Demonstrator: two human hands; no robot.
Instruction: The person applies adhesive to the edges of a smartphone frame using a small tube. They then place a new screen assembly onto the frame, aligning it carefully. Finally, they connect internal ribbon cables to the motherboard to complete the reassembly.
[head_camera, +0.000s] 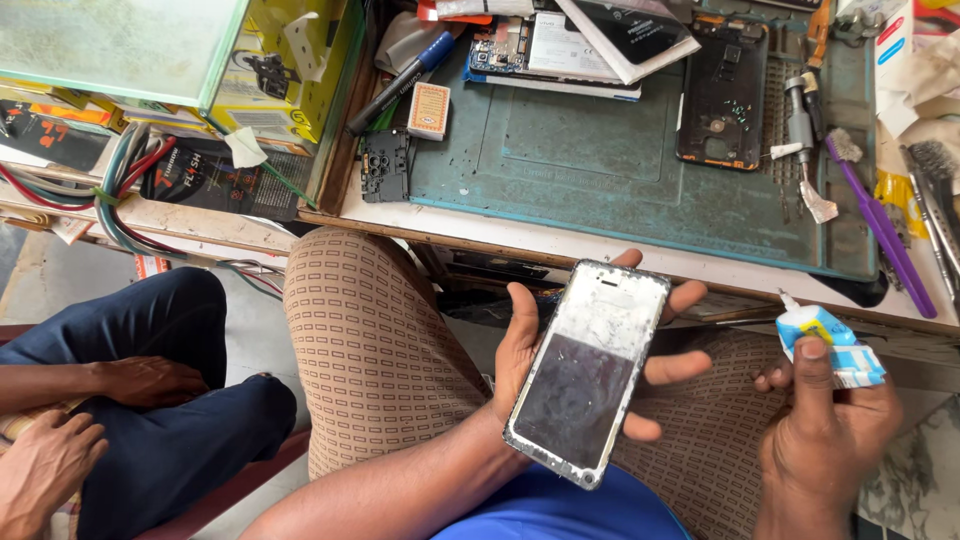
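Phone frame (588, 372) flat in left hand (560, 360) palm (fingers cradling); glue tube (828, 345) pinched in right hand (825, 430).

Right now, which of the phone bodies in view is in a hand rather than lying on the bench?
The phone frame resting face-up in the left hand. The dark phone back shell and the opened phone lie on the green mat.

The phone frame (588, 372) shows dull scuffed metal edges, a glossy dark lower panel and rough whitish residue above, the glue tube (828, 345) looks soft glossy plastic, and the teal mat (600, 170) on the tabletop (480, 232) appears matt, stained rubber.
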